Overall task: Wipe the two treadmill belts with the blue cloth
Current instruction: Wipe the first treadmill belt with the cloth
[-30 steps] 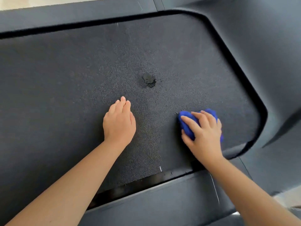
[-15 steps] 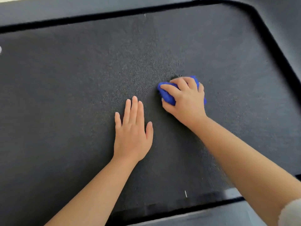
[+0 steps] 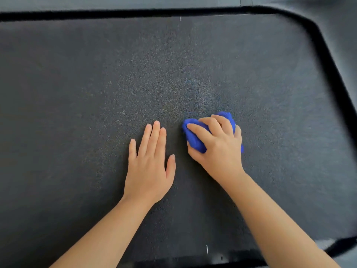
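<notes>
On the dark, speckled belt (image 3: pixel 77 93), near its middle, both bare hands are down side by side. The left hand (image 3: pixel 148 167) lies flat, palm down, with its fingers straight and close together and the thumb held out to the side. It touches the belt and holds nothing. Just to its right, with a narrow strip of belt between them, the right hand (image 3: pixel 218 151) has its fingers curled over the cloth (image 3: pixel 195 140) and grips it, the thumb against the cloth's near side. The cloth is blue and bunched into a wad. It sits on the belt under the right palm, showing past the fingers on the left, above the knuckles, and as a small scrap by the little-finger side. Both forearms are bare and come in from the bottom edge.

A black gap (image 3: pixel 116 14) runs along the far side of the belt, bends round the rounded corner at the upper right and goes down the right side. Beyond it lies the grey frame (image 3: pixel 343 26). A short white tick (image 3: pixel 180 18) marks the belt's far edge, and a second tick (image 3: pixel 207 249) marks the near edge, between the two forearms. A black strip (image 3: pixel 222 258) borders the belt along the bottom.
</notes>
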